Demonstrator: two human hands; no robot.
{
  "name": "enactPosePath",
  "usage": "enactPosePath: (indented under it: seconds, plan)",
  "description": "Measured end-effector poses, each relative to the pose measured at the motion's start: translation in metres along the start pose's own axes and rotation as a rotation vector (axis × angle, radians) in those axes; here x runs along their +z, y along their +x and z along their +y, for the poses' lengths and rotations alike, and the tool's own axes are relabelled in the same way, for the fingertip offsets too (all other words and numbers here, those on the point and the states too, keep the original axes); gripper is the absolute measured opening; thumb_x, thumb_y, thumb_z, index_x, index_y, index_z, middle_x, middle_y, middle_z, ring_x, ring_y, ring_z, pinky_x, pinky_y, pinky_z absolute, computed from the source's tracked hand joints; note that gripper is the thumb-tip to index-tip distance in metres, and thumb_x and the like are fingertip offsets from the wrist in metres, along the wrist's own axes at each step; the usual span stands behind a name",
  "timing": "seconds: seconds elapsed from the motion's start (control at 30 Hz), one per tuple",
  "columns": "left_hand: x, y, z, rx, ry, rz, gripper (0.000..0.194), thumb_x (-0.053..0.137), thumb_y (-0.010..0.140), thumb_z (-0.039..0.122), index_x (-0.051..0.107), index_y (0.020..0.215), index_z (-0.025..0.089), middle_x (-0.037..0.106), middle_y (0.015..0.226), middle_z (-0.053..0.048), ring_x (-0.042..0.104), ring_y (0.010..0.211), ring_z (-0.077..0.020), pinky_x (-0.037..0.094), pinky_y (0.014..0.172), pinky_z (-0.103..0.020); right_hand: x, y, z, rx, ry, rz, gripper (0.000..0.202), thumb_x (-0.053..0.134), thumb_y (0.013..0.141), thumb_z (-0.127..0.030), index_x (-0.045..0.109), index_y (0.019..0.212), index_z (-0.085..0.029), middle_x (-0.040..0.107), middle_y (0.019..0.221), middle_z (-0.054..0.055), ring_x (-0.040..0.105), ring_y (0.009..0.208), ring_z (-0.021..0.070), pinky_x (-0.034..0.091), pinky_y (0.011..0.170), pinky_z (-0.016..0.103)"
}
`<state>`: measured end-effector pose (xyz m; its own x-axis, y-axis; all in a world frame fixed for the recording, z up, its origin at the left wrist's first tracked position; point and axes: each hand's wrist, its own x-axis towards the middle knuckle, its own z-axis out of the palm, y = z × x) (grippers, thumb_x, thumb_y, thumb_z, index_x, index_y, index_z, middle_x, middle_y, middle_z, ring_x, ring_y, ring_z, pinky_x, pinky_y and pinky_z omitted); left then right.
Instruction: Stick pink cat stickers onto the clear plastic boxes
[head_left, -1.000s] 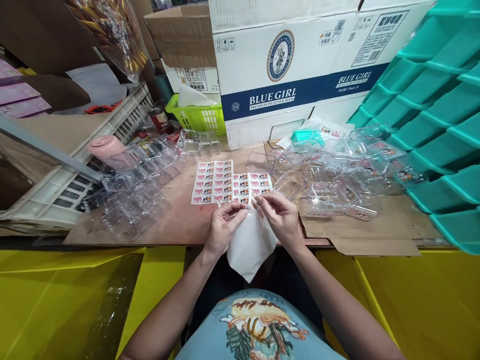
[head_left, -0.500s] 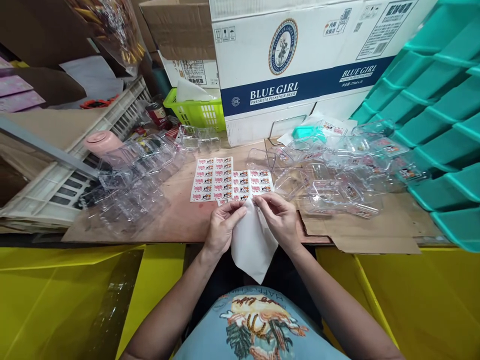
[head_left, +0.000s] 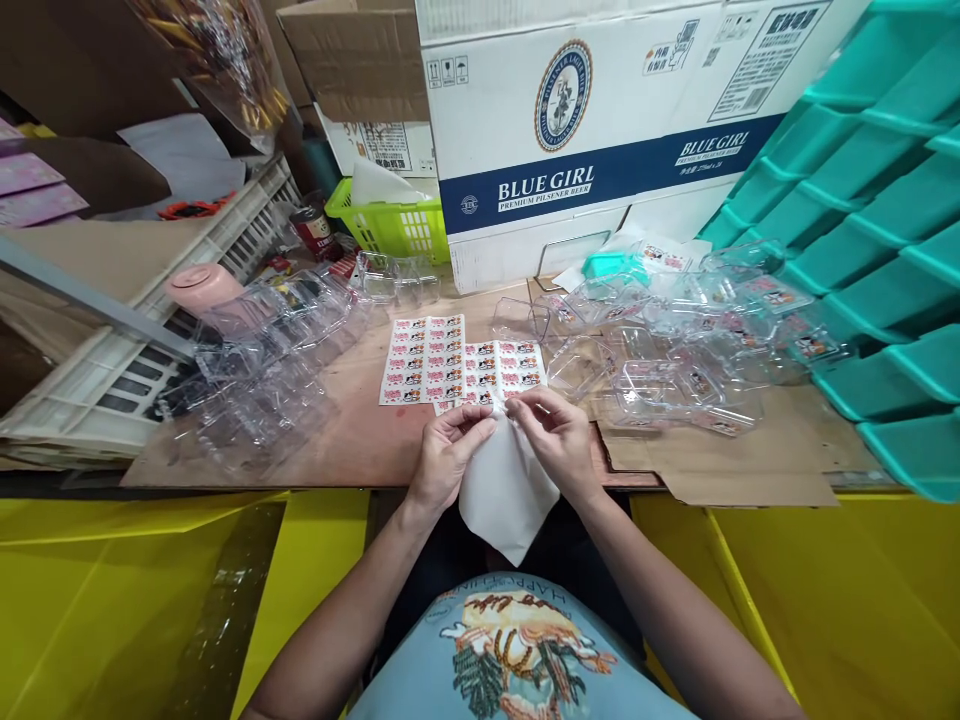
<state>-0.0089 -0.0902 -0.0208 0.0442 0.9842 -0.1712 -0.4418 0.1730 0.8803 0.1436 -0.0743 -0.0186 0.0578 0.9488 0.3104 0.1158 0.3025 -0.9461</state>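
Observation:
Between my two hands hangs a white sheet of sticker backing paper (head_left: 506,490), its lower corner pointing down over my lap. My left hand (head_left: 448,450) pinches its top edge between thumb and fingers. Close beside it, my right hand (head_left: 555,435) pinches the same edge, fingertips nearly meeting the left ones. What lies right between the fingertips is too small to make out. Just beyond my hands, sticker sheets (head_left: 425,360) with rows of pink lettering and a cartoon figure lie flat on the table (head_left: 360,430), partly overlapping.
Clear plastic boxes (head_left: 259,400) are heaped at the left; more clear boxes with stickers (head_left: 675,370) lie at the right. Behind stand a white beer carton (head_left: 615,110) and a green basket (head_left: 390,225). Teal trays (head_left: 885,260) are stacked far right, a pink lidded container (head_left: 206,290) left.
Both hands keep their pinch in nearly the same place. The hanging paper has spread slightly wider below them, and the view has shifted a little.

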Motion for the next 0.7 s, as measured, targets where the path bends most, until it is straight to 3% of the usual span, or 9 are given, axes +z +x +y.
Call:
enactPosePath:
  seconds: [0.1,0.2,0.33,0.47,0.6,0.7]
  plan:
    - [-0.01,0.01,0.01,0.011,0.045,0.044,0.02,0.084,0.064,0.022,0.075,0.08,0.017,0.073,0.081,0.0,0.063,0.071,-0.0089,0.049,0.07,-0.019,-0.012,0.007,0.0,0.111,0.173,0.193,0.015,0.066,0.088,-0.034,0.066,0.082,-0.02,0.063,0.076,0.001,0.061,0.071,0.0151,0.05,0.069,0.029]
    - [-0.02,0.03,0.029,0.044,0.079,0.098,0.022,0.086,0.06,0.023,0.074,0.078,0.016,0.072,0.077,0.0,0.061,0.065,-0.0086,0.048,0.065,-0.02,-0.024,0.016,-0.007,0.027,0.196,0.305,0.015,0.061,0.092,-0.034,0.064,0.085,-0.021,0.062,0.081,0.001,0.061,0.077,0.0149,0.05,0.075,0.03]
    - [-0.016,0.043,0.045,0.062,0.119,-0.018,0.021,0.084,0.064,0.025,0.075,0.082,0.017,0.073,0.081,-0.002,0.063,0.068,-0.0106,0.049,0.068,-0.022,-0.019,0.021,-0.019,-0.115,-0.018,0.111,0.012,0.068,0.087,-0.034,0.069,0.09,-0.022,0.064,0.088,0.004,0.061,0.084,0.0177,0.05,0.077,0.032]
    - [0.003,0.029,0.038,0.102,0.183,-0.15,0.016,0.079,0.073,0.026,0.077,0.087,0.018,0.074,0.091,-0.004,0.065,0.082,-0.0131,0.049,0.078,-0.023,0.001,0.02,-0.017,-0.222,-0.169,0.034,0.013,0.074,0.081,-0.031,0.071,0.09,-0.022,0.066,0.087,0.005,0.062,0.084,0.0193,0.05,0.078,0.034]
    - [0.006,0.02,0.026,0.118,0.231,-0.171,0.017,0.075,0.076,0.028,0.077,0.09,0.018,0.073,0.096,-0.006,0.065,0.085,-0.0151,0.049,0.077,-0.024,0.008,0.019,-0.005,-0.092,-0.026,0.027,0.017,0.065,0.088,-0.032,0.071,0.078,-0.02,0.065,0.079,0.003,0.061,0.075,0.0166,0.048,0.069,0.03]
    - [-0.011,0.035,0.024,0.12,0.282,-0.091,0.02,0.076,0.073,0.03,0.076,0.088,0.017,0.074,0.092,-0.006,0.065,0.078,-0.0158,0.05,0.073,-0.026,-0.001,0.024,0.001,0.056,0.099,0.114,0.024,0.065,0.087,-0.038,0.067,0.074,-0.019,0.061,0.072,0.001,0.056,0.068,0.0142,0.046,0.063,0.027]
